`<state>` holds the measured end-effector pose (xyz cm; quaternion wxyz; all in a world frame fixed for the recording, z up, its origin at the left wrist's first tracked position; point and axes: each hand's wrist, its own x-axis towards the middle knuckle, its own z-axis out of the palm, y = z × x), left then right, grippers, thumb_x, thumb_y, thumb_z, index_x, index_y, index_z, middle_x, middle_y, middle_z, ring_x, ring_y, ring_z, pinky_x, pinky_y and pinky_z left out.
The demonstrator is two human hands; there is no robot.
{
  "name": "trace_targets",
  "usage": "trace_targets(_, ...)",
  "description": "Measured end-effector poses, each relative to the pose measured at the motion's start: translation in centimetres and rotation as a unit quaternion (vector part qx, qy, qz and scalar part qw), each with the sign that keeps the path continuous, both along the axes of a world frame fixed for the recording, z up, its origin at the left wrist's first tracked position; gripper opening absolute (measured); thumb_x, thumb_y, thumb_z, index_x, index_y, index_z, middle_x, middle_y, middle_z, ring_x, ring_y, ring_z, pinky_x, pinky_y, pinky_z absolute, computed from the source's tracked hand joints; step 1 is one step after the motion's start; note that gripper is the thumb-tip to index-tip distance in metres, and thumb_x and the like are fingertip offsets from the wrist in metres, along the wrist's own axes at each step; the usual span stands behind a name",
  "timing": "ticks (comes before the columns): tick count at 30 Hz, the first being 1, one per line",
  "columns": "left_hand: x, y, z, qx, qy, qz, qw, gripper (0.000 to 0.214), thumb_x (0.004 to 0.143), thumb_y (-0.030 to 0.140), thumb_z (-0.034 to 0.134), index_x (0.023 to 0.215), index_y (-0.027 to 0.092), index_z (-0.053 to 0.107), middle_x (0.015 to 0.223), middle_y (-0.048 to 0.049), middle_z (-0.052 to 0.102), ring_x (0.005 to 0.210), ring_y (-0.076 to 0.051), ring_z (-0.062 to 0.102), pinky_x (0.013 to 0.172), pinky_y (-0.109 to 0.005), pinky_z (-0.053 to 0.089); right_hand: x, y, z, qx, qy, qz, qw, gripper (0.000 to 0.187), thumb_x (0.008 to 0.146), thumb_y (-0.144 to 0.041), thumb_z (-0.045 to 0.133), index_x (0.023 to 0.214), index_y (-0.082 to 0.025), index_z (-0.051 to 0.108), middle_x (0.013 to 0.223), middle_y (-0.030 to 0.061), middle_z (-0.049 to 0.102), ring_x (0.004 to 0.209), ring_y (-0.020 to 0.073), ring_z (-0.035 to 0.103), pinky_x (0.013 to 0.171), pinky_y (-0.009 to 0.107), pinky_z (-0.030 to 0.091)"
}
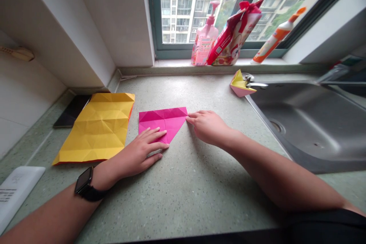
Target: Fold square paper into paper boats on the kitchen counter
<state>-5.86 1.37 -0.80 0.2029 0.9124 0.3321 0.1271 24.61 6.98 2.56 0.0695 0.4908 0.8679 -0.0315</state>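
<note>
A sheet of pink origami paper [175,125] lies on the counter, creased down the middle, its lower right corner folded to a slant. My left hand [148,146] rests flat across its lower left part, fingers spread, hiding that corner. At the paper's right tip, my right hand [208,126] has its fingers closed on the edge. To the left lies a larger yellow sheet [100,126] with many creases and an orange-red underside. A small folded yellow and pink paper piece [241,85] stands by the tap.
A steel sink [314,122] with a tap [257,84] takes up the right side. On the window sill stand a pink pump bottle [204,42], a red bag [236,34] and an orange-white bottle [274,40]. A dark flat object [70,112] lies partly under the yellow sheet; a white slab [17,187] is at lower left.
</note>
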Motion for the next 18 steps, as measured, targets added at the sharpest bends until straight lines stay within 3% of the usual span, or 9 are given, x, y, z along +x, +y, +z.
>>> trace_targets(18, -0.1, -0.04, -0.14, 0.022, 0.005, -0.01, 1.0, 0.034, 0.111, 0.033, 0.062, 0.143, 0.031, 0.073, 0.171, -0.0094, 0.05, 0.16, -0.036, 0.044, 0.129, -0.065, 0.042, -0.08, -0.06, -0.09, 0.022, -0.017, 0.018, 0.999, 0.042, 0.099, -0.015, 0.055, 0.132, -0.018, 0.08, 0.149, 0.0185, 0.068, 0.129, 0.0373, 0.065, 0.106, 0.05, 0.053)
